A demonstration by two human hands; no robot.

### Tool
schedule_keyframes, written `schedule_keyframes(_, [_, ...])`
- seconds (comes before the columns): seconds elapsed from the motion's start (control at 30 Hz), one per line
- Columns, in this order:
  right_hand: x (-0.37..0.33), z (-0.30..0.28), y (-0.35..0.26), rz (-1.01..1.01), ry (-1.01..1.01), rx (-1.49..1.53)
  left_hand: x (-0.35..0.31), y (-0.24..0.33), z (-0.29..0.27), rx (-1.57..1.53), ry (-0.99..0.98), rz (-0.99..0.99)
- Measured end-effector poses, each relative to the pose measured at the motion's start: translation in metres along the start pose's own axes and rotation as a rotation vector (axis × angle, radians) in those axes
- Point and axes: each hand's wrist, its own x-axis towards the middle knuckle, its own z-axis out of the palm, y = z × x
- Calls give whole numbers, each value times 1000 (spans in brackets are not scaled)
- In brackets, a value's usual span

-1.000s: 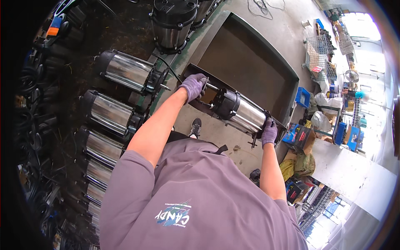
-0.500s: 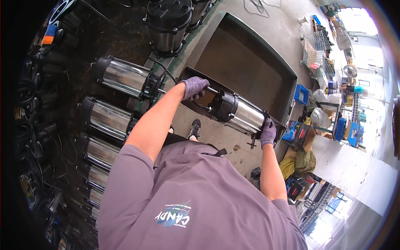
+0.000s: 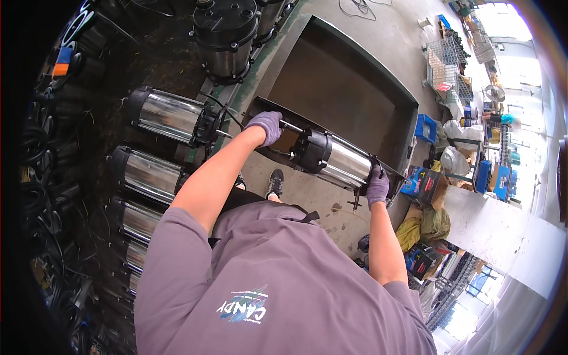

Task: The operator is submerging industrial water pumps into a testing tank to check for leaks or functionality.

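A pump motor [image 3: 346, 163] with a shiny steel cylinder and black end caps is held across the near side of a metal trough [image 3: 408, 121]. My left hand [image 3: 265, 128], in a purple-grey glove, is closed at the outer end of the motor's bare metal shaft [image 3: 291, 126]; its fingertips are partly hidden. At the opposite black end, my gloved right hand [image 3: 377, 184] grips the motor, thumb on top. The motor lies tilted, its right end lower in view. A short threaded fitting [image 3: 355, 201] hangs beneath that end.
Several similar motors [image 3: 171, 115] lie in a row on the left. A larger black-topped pump [image 3: 225, 38] stands upright at the upper left. Blue bins [image 3: 426, 128], cartons [image 3: 423, 184] and yellow sacks [image 3: 408, 234] sit to the right. My shoe [image 3: 276, 182] shows on the floor below the motor.
My left hand has shifted slightly left along the shaft, and more bare shaft shows. My right hand keeps its grip on the motor's end. The whole view has drifted a little.
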Motion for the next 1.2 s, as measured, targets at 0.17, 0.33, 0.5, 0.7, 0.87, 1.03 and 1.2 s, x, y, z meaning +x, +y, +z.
schedule_keyframes(0.17, [2,1,0,60,-31,14,-15,3,0,-715,-87,-82])
schedule_keyframes(0.33, [0,0,-6,100,-29,-4,-13,-1,-7,-313,-60,5])
schedule_keyframes(0.5, [-5,-1,-15,11,-11,-6,-9,8,3,-14,65,-74])
schedule_keyframes(0.7, [-5,-3,-21,57,-25,25,-28,9,-3,-1293,-152,-155])
schedule_keyframes(0.87, [-7,-3,-19,66,-33,0,-20,1,-13,-625,-132,15])
schedule_keyframes(1.03, [-4,6,-15,30,68,90,-25,13,-11,-432,-5,-52])
schedule_keyframes(1.2, [-12,0,-23,29,106,-113,-31,12,-11,-616,2,197])
